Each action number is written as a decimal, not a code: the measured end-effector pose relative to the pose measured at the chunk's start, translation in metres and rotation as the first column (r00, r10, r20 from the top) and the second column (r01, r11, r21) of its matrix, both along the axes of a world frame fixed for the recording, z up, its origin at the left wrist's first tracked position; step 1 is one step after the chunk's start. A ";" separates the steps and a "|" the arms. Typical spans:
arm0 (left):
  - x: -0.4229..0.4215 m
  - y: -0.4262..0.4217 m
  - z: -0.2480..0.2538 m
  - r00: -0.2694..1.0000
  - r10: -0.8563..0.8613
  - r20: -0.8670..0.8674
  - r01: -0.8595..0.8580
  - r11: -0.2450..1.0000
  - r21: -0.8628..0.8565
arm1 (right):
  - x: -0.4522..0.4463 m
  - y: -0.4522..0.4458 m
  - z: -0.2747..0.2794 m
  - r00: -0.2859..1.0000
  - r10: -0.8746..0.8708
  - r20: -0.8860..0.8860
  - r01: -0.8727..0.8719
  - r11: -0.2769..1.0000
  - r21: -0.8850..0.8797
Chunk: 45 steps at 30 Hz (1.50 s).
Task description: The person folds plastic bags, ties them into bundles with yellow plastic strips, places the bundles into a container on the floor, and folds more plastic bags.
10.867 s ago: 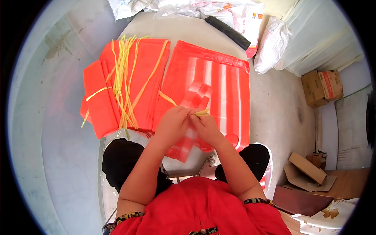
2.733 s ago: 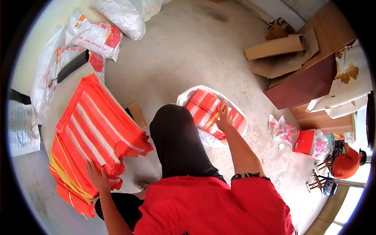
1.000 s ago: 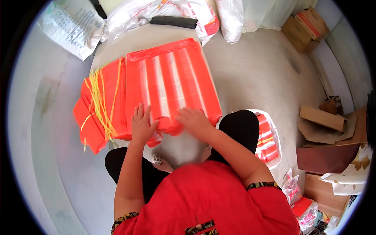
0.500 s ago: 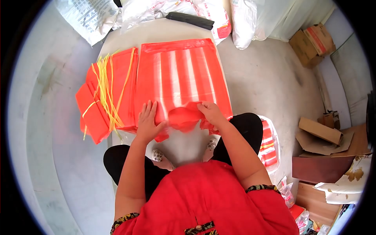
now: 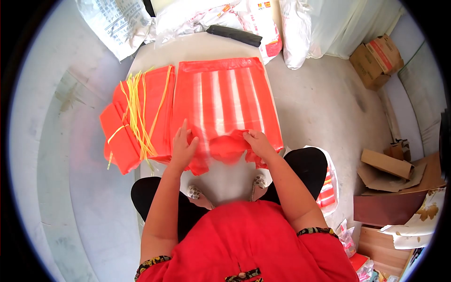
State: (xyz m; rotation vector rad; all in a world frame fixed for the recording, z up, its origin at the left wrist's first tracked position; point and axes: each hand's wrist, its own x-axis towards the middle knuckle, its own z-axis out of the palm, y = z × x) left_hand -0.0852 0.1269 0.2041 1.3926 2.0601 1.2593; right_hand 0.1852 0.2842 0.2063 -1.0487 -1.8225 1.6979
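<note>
A stack of red-and-white striped plastic bags [image 5: 225, 98] lies flat on the table, its near edge crumpled and hanging over. My right hand [image 5: 258, 144] pinches the near edge of the top bag and lifts it a little. At the left part of that near edge is my left hand [image 5: 183, 148], its fingers partly curled beside the red plastic; whether they grip it is hard to tell. Left of the stack, yellow strips [image 5: 137, 113] lie across a pile of red plastic [image 5: 162, 98]. A smaller folded red bundle [image 5: 120, 136] has a yellow tie around it.
A black roll [image 5: 234, 35] lies at the table's [image 5: 188, 48] far edge, before white sacks [image 5: 297, 35]. On the floor at my right is a white bag [image 5: 334, 204] holding striped bundles. Cardboard boxes [image 5: 376, 61] and an opened carton [image 5: 387, 164] stand farther right.
The view has swung back from the floor bag to the table. My right hand has gone from that bag to the stack and taken hold of the top bag's near edge. My left hand has lifted slightly.
</note>
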 end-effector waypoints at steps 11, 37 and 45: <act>0.031 -0.023 0.029 0.990 0.070 0.123 -0.044 0.979 -0.200 | 0.005 0.000 0.001 0.998 0.061 0.008 -0.060 0.991 -0.123; 0.041 -0.068 0.050 0.519 0.187 0.834 -0.048 0.981 -0.190 | -0.071 -0.105 0.041 0.920 0.369 0.134 -0.268 0.341 0.901; 0.002 -0.003 0.039 0.893 -0.111 -0.436 0.114 0.993 -0.018 | -0.055 -0.052 0.070 0.994 0.018 -0.108 0.032 0.897 0.440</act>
